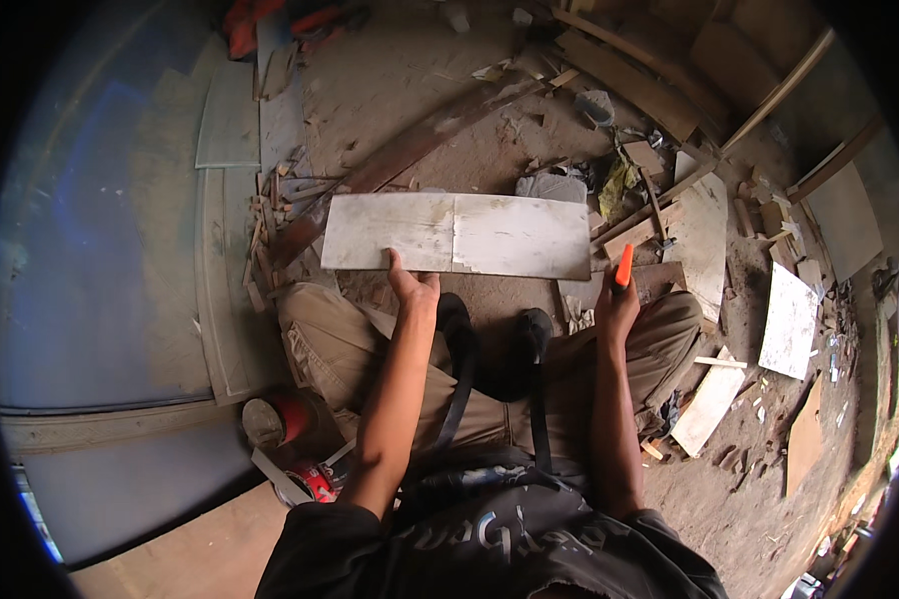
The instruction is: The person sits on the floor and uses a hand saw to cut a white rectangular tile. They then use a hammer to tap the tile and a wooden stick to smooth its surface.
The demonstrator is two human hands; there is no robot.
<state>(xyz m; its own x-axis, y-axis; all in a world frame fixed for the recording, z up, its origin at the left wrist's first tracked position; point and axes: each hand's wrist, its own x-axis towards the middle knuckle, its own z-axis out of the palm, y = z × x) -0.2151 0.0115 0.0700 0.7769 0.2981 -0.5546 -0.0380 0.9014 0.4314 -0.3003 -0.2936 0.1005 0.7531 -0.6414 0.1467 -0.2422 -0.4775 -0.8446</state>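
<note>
Board (519, 237) held crosswise
Left hand (415, 288) grips its near edge, long axis left-to-right; right of the board, right hand (617, 311) clasps an orange tool (624, 268), tip pointing away.

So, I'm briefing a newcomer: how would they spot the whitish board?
Find the khaki trousers. Just beyond the dark shoes, the left grip holds the long whitish board by its near edge. Unlike the white sheet on the ground at right, it's held up, with a line across its middle.

You have a red can (292, 414) on your left and a white panel (789, 321) (dark-speckled) on your right.
</note>
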